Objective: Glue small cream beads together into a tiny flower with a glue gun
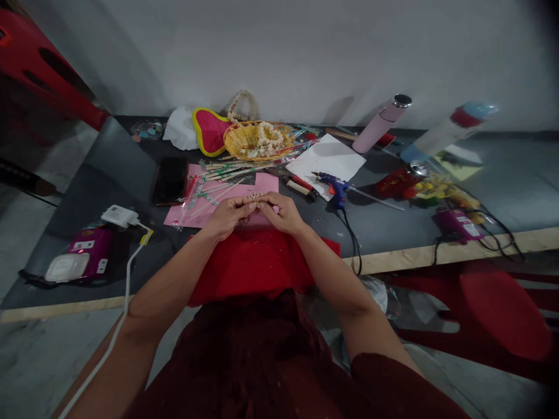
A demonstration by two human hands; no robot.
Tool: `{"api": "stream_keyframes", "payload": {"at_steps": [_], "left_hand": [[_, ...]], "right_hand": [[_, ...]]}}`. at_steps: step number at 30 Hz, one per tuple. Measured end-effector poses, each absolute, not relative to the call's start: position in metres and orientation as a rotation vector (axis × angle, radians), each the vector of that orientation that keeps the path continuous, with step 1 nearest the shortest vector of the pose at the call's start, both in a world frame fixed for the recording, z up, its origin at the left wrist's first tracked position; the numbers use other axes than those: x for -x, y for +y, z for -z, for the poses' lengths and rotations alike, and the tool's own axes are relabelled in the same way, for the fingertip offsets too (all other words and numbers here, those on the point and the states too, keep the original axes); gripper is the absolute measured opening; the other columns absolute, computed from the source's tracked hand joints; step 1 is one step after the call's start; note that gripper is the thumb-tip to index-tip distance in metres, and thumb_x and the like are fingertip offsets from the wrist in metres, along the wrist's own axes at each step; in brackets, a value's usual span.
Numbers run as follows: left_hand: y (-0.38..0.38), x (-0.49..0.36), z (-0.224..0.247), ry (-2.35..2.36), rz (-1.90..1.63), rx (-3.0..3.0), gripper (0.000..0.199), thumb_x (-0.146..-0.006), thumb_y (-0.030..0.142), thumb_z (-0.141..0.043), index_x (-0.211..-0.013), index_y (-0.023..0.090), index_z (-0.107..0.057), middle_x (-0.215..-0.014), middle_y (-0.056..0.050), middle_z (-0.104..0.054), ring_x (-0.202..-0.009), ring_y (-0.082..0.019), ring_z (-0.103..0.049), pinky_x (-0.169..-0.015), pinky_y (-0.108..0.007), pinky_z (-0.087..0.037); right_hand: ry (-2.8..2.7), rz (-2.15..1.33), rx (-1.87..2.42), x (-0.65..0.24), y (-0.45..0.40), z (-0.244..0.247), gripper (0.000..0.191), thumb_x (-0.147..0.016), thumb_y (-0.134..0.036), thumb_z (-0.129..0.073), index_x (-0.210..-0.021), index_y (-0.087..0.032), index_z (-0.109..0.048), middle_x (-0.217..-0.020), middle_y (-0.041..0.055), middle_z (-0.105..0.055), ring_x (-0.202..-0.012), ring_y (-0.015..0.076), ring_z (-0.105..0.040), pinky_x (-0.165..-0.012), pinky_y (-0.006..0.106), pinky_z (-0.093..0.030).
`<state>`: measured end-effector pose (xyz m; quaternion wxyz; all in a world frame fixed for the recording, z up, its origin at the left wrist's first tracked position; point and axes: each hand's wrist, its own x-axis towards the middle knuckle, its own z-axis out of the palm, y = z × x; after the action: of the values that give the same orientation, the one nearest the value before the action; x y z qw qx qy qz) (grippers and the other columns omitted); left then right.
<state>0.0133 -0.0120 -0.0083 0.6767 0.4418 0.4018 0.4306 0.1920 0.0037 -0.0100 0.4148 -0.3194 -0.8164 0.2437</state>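
Note:
Together above the pink paper point(268, 181), my left hand point(227, 217) and my right hand point(283, 213) pinch a small cluster of pale beads point(255, 198). The thumbs meet near its middle, and the fingers hide part of it. Just below the hands lies a red cloth point(255, 262) over the table's edge. Behind them sits a yellow wicker basket point(236, 142) with a cream-coloured beaded strand point(269, 139) in it. Thin sticks with green pieces point(227, 170) lie between basket and hands.
A blue glue gun point(338, 192) rests by white paper point(336, 157) on the right, near a pink flask point(379, 125) and a red can point(395, 181). On the left are a phone point(170, 180), a white charger point(120, 216) with its cable, and a purple power socket point(94, 250).

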Motion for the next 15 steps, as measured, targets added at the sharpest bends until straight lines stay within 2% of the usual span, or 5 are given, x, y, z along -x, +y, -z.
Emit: {"api": "stream_keyframes", "payload": {"at_steps": [5, 11, 15], "left_hand": [[-0.0120, -0.0133, 0.0071, 0.904, -0.970, -0.998, 0.032, -0.064, 0.041, -0.075, -0.076, 0.013, -0.066, -0.061, 0.001, -0.055, -0.050, -0.005, -0.042, -0.049, -0.021, -0.031], [-0.0118, -0.0133, 0.0084, 0.891, -0.965, -0.987, 0.036, -0.063, 0.041, -0.075, -0.085, 0.013, -0.068, -0.066, 0.000, -0.057, -0.052, -0.005, -0.042, -0.051, -0.021, -0.031], [-0.0109, -0.0124, 0.0108, 0.890, -0.968, -0.974, 0.035, -0.061, 0.041, -0.076, -0.081, 0.013, -0.068, -0.063, 0.001, -0.054, -0.051, -0.005, -0.041, -0.050, -0.021, -0.031]], "right_hand": [[-2.048, -0.641, 0.815, -0.1920, 0.0032, 0.0090, 0.022, -0.088, -0.026, -0.047, -0.104, -0.020, -0.062, -0.096, 0.0056, -0.067, -0.086, 0.0133, -0.062, -0.078, 0.028, -0.050], [-2.045, -0.635, 0.827, -0.1925, 0.0030, 0.0083, 0.022, -0.089, -0.028, -0.047, -0.101, -0.019, -0.063, -0.095, 0.0058, -0.067, -0.087, 0.0135, -0.062, -0.081, 0.028, -0.050], [-2.054, -0.643, 0.817, -0.1923, 0.0024, 0.0071, 0.023, -0.088, -0.029, -0.048, -0.104, -0.019, -0.063, -0.096, 0.0059, -0.067, -0.089, 0.0135, -0.062, -0.082, 0.028, -0.049]]}}
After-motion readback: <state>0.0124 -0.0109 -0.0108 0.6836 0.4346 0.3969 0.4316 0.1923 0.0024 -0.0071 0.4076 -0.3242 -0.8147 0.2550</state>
